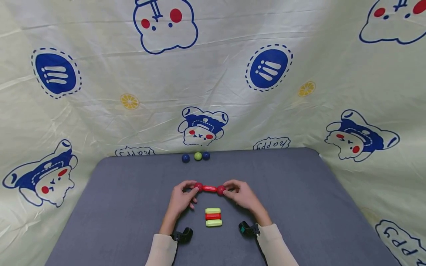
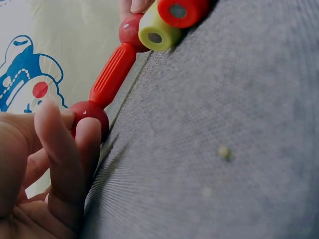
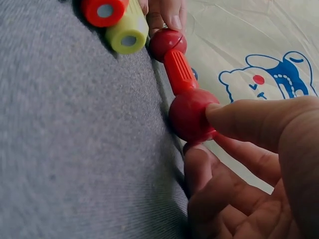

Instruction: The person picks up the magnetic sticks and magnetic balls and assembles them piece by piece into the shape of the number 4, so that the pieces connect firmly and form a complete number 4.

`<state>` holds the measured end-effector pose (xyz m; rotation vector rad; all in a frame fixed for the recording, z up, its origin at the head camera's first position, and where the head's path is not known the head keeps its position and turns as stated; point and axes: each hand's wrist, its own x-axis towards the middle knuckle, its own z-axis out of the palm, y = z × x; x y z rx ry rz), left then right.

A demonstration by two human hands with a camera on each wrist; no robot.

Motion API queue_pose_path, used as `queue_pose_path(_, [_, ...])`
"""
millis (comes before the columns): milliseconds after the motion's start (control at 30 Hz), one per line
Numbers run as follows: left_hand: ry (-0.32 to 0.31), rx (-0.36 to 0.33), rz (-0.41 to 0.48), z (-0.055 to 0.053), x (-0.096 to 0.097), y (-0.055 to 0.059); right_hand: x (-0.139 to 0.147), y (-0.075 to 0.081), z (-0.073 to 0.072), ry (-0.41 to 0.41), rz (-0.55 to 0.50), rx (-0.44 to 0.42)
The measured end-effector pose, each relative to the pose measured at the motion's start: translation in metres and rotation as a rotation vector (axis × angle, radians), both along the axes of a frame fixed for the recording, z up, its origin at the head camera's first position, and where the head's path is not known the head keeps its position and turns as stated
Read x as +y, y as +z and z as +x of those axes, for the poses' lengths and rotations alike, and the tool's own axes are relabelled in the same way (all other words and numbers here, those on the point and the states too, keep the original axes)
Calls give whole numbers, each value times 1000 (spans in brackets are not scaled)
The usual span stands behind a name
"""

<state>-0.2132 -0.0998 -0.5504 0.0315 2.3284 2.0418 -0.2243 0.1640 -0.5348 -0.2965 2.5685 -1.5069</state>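
Note:
A red ribbed rod (image 1: 210, 188) lies between two dark red balls, joined end to end in a short bar above the grey table. My left hand (image 1: 181, 199) pinches the left ball (image 1: 199, 186) between thumb and fingers. At the other end, the right ball (image 1: 220, 190) is pinched by my right hand (image 1: 243, 195). Both wrist views show the rod's tips meeting the balls, with the left ball (image 2: 92, 112) and right ball (image 3: 192, 117) partly covered by fingers. Closer to me, a red rod (image 1: 213, 216) lies between two yellow-green rods (image 1: 213, 223), side by side.
Along the table's (image 1: 133, 207) back edge sit a blue ball (image 1: 185, 158), a yellow-green ball (image 1: 198, 156) and another blue ball (image 1: 206, 156). Behind them hangs a pale printed cloth (image 1: 226, 74). The loose rods show grey discs on their ends.

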Motion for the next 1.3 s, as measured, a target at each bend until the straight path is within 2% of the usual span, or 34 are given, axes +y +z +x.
queue_pose_path(267, [47, 21, 27, 0, 1, -1, -4, 2, 2, 36, 57, 46])
queue_pose_path(400, [65, 20, 28, 1, 2, 2, -9, 6, 5, 49, 81, 35])
queue_pose_path(800, [-25, 34, -26, 1, 4, 0, -26, 6, 11, 79, 93, 72])
queue_pose_path(1033, [-32, 56, -44, 2, 6, 1, -35, 7, 16, 90, 75, 83])
queue_pose_path(1300, [-8, 82, -150, 3, 11, 2, -43, 5, 19, 122, 68, 109])
